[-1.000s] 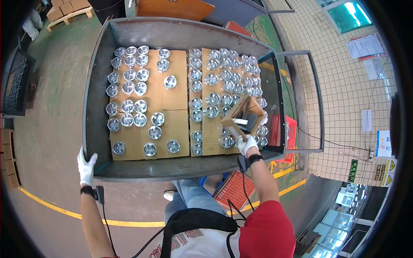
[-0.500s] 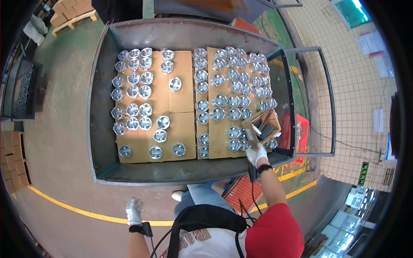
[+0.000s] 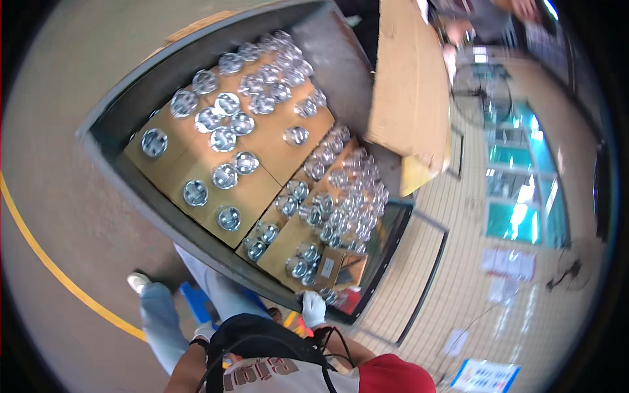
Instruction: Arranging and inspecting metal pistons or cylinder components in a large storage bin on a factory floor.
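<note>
My right hand (image 3: pixel 313 308), in a white glove, is at the near rim of a grey metal cart (image 3: pixel 216 230), its fingers closed over the edge. Just beyond it, inside the cart, stands a small open cardboard box (image 3: pixel 329 267) with dark items in it. Rows of shiny silver pistons (image 3: pixel 195 192) rest on flat cardboard sheets (image 3: pixel 175 171) in the cart. My left hand (image 3: pixel 204 332), also gloved, hangs low by my waist, away from the cart. Its fingers are small and blurred.
A large cardboard sheet (image 3: pixel 409 85) rises at the cart's far right side. Behind it a person's arm (image 3: pixel 457 31) shows. The cart's handle frame (image 3: pixel 429 281) sticks out on the right, near a tiled wall (image 3: pixel 452 262). A blue object (image 3: pixel 194 302) is by my legs.
My view has swung, so the cart looks tilted. My right hand has left the small box for the cart rim. My left hand is closer to my body. The large cardboard sheet has appeared.
</note>
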Demonstrator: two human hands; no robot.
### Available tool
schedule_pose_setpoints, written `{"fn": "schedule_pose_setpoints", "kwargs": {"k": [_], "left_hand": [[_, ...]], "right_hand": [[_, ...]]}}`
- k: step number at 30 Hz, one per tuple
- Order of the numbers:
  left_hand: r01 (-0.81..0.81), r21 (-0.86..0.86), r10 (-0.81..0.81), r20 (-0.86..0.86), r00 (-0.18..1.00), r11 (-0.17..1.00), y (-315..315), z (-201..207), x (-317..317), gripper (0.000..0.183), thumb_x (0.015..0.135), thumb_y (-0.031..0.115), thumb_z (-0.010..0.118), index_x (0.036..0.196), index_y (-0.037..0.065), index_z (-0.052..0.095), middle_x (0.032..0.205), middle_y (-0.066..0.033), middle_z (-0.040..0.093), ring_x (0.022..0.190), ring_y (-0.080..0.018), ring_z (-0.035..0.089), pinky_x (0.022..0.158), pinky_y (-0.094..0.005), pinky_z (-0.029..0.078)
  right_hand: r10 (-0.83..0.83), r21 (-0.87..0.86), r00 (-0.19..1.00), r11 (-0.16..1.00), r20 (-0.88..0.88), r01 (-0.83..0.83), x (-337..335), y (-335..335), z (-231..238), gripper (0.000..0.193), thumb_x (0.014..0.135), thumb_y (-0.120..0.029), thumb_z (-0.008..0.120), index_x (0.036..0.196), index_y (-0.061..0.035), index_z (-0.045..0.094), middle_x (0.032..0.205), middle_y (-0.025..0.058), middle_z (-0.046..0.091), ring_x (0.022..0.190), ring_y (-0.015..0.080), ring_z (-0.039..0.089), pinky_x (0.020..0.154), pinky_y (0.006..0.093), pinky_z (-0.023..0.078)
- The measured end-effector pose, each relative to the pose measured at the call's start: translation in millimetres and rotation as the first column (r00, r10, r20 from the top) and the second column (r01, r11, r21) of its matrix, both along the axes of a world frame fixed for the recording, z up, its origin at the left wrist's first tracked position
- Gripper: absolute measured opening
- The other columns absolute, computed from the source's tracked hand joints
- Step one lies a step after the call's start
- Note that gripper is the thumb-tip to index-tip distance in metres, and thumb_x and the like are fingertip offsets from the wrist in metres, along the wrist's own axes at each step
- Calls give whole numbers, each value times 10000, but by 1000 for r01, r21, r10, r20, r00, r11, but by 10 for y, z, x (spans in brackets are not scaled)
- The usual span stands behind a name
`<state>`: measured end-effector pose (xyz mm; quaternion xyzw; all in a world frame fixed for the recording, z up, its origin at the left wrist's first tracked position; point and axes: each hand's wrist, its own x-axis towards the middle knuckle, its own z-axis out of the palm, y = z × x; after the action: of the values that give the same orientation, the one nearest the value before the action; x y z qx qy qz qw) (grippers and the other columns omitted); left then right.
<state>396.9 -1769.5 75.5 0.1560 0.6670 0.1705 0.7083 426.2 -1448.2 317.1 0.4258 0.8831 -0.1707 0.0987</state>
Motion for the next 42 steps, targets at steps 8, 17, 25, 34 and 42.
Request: {"fn": "schedule_pose_setpoints", "kwargs": {"k": [8, 17, 25, 34, 42], "left_hand": [[-171, -27, 172, 260, 950, 985, 877, -1173, 1255, 454, 964, 421, 443, 1223, 107, 643, 1276, -173, 627, 1158, -361, 603, 972, -451, 459], [-56, 444, 61, 4, 998, 894, 598, -1837, -145, 501, 837, 426, 685, 1206, 88, 668, 1203, -223, 652, 1201, -285, 594, 974, -375, 446], [-69, 506, 357, -499, 790, 860, -458, -1625, -1689, 453, 901, 385, 620, 1169, 22, 665, 1179, -186, 669, 1086, -316, 624, 933, -387, 470], [-944, 328, 992, 98, 75, 39, -1091, 1046, -1913, 281, 949, 229, 629, 1190, 85, 610, 931, -53, 659, 853, -185, 645, 767, -327, 538], [-882, 437, 980, 162, -117, -177, -1778, 1694, -1354, 323, 975, 237, 579, 1246, 61, 558, 1027, -99, 645, 917, -243, 649, 847, -444, 545]], "right_hand": [[-101, -87, 986, 992, -132, 90, 2, 64, -3, 398, 1016, -254, 412, 942, 5, 705, 865, 178, 710, 796, 289, 682, 760, 370, 516], [125, 55, 992, 991, -15, -124, 61, 404, -313, 372, 999, -254, 404, 981, -18, 691, 913, 224, 677, 907, 378, 641, 822, 458, 485], [-58, -353, 990, 936, -126, 10, -510, 66, -599, 449, 1001, -404, 435, 1094, -50, 695, 1064, 194, 700, 1020, 346, 652, 907, 401, 481], [620, -628, 747, 488, -239, -606, -1154, 719, -262, 288, 964, -243, 522, 1128, -48, 656, 1125, 152, 660, 1024, 290, 627, 915, 360, 501], [40, -836, 941, 447, -337, -318, -1610, 518, -113, 284, 954, -284, 567, 1072, -47, 669, 942, 46, 677, 775, 134, 622, 665, 275, 508]]}}
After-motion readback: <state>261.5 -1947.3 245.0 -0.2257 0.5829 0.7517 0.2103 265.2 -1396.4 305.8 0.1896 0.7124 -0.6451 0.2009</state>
